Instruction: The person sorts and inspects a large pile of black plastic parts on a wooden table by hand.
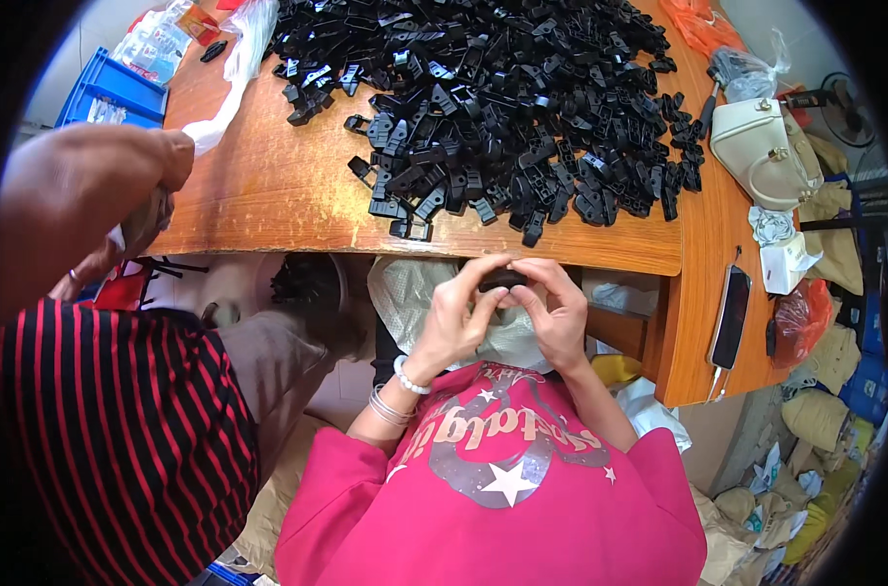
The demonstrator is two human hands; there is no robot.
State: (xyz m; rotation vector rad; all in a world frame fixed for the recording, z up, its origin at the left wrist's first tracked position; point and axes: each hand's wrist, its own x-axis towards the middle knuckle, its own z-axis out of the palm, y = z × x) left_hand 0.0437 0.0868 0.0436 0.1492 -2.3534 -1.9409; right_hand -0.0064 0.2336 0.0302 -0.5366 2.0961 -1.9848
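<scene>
Between the fingertips of both hands I hold a small black plastic part (pixel 502 280), just in front of the table's near edge. My left hand (pixel 460 308), with a white bead bracelet and thin bangles at the wrist, pinches it from the left. From the right, the thumb and fingers of my right hand (pixel 553 311) close on the same piece. Fingers cover much of it, so its full shape is hidden. Beyond my hands, a large heap of similar black plastic parts (pixel 502 107) spreads over the wooden table (pixel 268 186).
At my left sits a co-worker in a striped shirt (pixel 122 420), arm raised near a blue tray (pixel 122 88). To the right lie a phone with a cable (pixel 730 317), a cream handbag (pixel 756 151) and a red plastic bag (pixel 801 322). A white woven sack (pixel 400 293) hangs below the table edge.
</scene>
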